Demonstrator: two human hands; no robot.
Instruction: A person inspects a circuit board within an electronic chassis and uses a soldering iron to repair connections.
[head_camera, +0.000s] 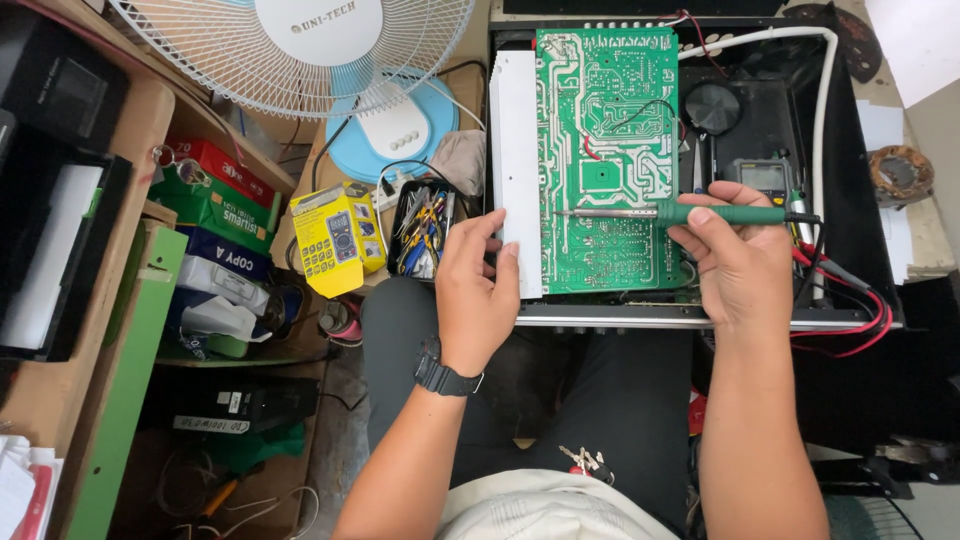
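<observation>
Looked steeply down from head height, close over the lap, onto the flat green printed circuit board (607, 160) at frame top; faced forward, with wooden shelving (130, 300) running along the left edge
</observation>
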